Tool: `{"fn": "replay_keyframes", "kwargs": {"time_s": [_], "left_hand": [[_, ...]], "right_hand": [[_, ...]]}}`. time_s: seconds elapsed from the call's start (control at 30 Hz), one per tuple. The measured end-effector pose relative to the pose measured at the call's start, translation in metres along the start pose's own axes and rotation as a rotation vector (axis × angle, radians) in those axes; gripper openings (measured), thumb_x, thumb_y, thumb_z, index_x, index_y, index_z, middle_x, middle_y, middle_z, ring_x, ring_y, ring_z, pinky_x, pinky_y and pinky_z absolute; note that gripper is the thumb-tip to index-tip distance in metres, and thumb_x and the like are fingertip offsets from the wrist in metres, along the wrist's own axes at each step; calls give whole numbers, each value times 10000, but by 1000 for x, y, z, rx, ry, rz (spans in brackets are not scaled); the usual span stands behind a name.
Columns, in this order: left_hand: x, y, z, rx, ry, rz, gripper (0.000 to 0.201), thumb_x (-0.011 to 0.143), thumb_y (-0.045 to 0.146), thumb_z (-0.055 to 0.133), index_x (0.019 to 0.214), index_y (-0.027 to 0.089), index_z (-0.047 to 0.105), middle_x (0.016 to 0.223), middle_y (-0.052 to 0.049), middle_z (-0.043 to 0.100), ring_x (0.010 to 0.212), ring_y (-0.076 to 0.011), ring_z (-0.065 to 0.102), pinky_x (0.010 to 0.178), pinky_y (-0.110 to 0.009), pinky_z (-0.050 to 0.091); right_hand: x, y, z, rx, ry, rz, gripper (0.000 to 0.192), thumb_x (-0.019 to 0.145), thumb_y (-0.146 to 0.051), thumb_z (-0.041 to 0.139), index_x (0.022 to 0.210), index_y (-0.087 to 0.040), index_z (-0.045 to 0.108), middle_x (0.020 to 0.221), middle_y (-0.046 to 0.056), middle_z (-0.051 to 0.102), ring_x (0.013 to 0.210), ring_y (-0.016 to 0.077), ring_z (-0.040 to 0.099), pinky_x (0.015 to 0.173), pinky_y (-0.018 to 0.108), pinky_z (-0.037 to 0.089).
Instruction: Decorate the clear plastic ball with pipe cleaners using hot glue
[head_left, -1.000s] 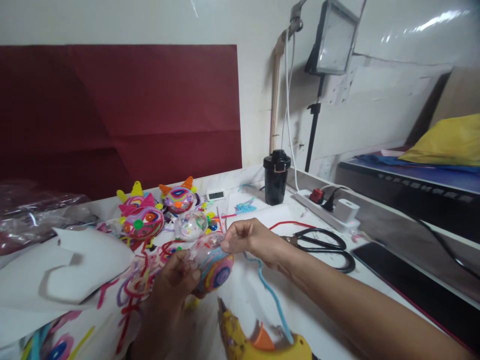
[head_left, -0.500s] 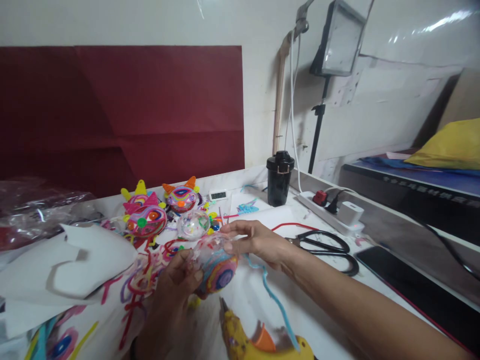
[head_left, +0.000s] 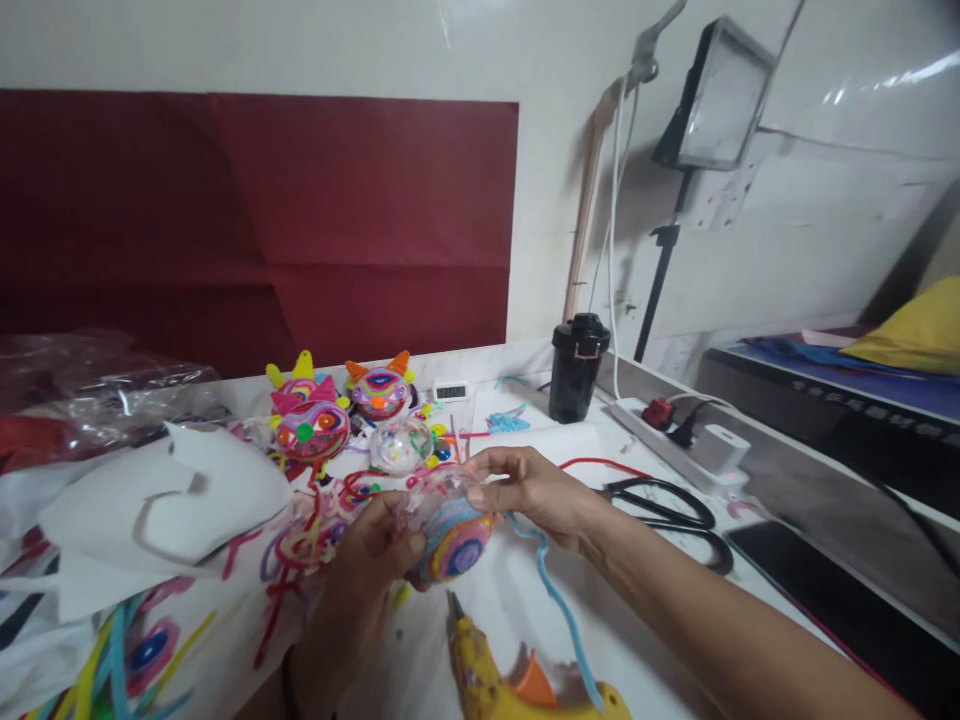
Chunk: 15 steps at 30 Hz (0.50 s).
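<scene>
Between my hands is a clear plastic ball (head_left: 457, 545), partly covered with coiled pipe cleaners in blue, yellow, pink and purple. My left hand (head_left: 375, 550) grips its left side, thumb in front. At the upper right of the ball, my right hand (head_left: 517, 490) is closed in a pinch, pressing a light blue pipe cleaner (head_left: 559, 595) against the surface. The strand's loose tail hangs down to a yellow glue gun (head_left: 487, 675) with an orange trigger, lying below the ball with its nozzle toward it. My right fingertips partly hide the strand's contact with the ball.
Decorated balls with faces (head_left: 311, 430) and a clear ball (head_left: 401, 445) sit behind. Loose pipe cleaners (head_left: 277, 600) and white paper (head_left: 165, 510) lie left. Rightward are black-handled scissors (head_left: 667, 510), a phone (head_left: 810, 590), a power strip (head_left: 712, 470) and a black cup (head_left: 579, 370).
The view has shifted slightly, so everything appears a little farther right. Both hands keep their hold on the ball, with hardly any change in the grip.
</scene>
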<state>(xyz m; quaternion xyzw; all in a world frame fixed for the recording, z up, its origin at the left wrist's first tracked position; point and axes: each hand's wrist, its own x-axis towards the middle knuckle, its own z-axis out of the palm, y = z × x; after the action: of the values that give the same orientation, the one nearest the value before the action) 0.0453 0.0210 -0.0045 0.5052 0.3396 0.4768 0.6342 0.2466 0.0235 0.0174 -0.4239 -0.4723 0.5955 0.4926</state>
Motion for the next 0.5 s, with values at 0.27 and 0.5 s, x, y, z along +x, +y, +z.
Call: {"fn": "replay_keyframes", "kwargs": {"time_s": [0.27,0.5], "left_hand": [[1,-1,-3,9,-50,27,223,677,256,748,851,184,628,699,6,635,584,-131,564,472,-211,457],[4,-10,-11,-52,-67,-1,270,686,231,752,927,204,632,694,24,630,549,-114,567,441,-189,453]], "right_hand": [[-2,-3,3,-13,5,15,442,439,-366,919,737,-154,672,669,-27,616,559,102,512,543,244,363],[-1,1,-1,-76,19,63,419,462,-375,908,726,-163,660,653,-29,621,534,97,473,530,248,310]]}}
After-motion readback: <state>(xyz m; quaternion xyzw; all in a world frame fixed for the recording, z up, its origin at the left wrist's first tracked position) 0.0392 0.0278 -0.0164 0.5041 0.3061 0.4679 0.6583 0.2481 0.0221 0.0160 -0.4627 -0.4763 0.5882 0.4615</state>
